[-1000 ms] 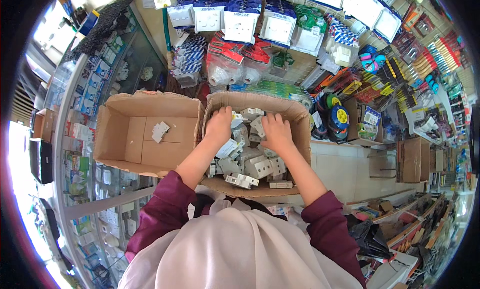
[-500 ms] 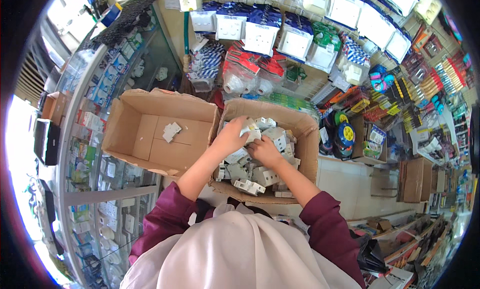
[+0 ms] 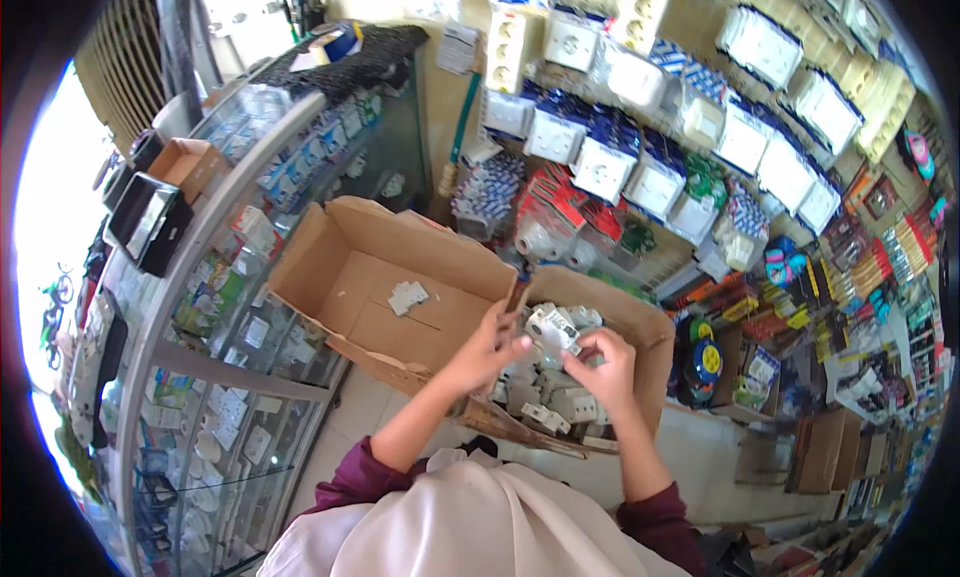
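My right hand [image 3: 607,367] pinches a white circuit breaker [image 3: 551,327] with dark markings, lifted over the right cardboard box [image 3: 652,362]. My left hand [image 3: 482,355] is open beside it, thumb and fingers apart, near the wall where the two boxes meet; its fingertips are slightly blurred. Beneath my hands, the right box holds a heap of white and grey circuit breakers [image 3: 545,417], partly hidden by my right hand. In the left cardboard box [image 3: 425,245] lies one small group of white breaker pieces [image 3: 407,297] among a few tiny scraps.
A glass display cabinet [image 3: 165,362] full of packaged goods stands along the left. Packaged sockets and switches [image 3: 605,167] hang on the wall ahead. Right of the boxes are a yellow and blue cable reel [image 3: 707,360] and another cardboard box [image 3: 828,447].
The view has swung left, so the boxes sit lower and further right. A breaker has come up out of the heap in my right hand, while my left hand has opened and drawn away.
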A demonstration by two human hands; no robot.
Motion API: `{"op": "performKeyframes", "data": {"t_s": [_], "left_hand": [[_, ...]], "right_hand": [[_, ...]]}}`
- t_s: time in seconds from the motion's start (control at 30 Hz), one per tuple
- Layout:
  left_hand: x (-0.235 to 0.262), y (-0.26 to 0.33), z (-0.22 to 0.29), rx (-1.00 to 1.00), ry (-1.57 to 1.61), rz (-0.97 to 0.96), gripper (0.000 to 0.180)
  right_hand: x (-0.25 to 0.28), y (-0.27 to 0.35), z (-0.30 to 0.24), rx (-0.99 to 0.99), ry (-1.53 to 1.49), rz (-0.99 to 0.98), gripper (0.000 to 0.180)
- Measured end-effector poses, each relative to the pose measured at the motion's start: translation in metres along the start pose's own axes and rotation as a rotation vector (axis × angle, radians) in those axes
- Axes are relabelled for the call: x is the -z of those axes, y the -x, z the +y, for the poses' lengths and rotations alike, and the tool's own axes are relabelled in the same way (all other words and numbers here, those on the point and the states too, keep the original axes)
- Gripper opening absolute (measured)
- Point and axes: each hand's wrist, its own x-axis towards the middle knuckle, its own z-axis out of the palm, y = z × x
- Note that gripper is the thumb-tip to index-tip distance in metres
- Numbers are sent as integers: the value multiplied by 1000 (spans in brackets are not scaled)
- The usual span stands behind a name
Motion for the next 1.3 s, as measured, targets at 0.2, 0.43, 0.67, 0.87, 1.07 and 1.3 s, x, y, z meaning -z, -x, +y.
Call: {"op": "performKeyframes", "data": {"t_s": [0.2,0.43,0.67,0.87,1.07,1.3], "left_hand": [[35,65,44,-140,300,92,86],[148,180,75,-214,336,136,96],[234,329,84,-172,331,135,91],[262,443,86,-150,291,327,77],[278,520,88,-128,339,388,72],[324,581,113,-138,-192,1180,44]], "right_hand": [[-86,-11,-97,38,-204,184,22],[-153,-27,-211,94,-595,-377,32],[-233,-37,-332,545,-439,-434,47],[-307,-26,-407,860,-603,-713,33],[-354,-6,-466,844,-709,-874,36],[-399,-33,-528,863,-704,-839,27]]}}
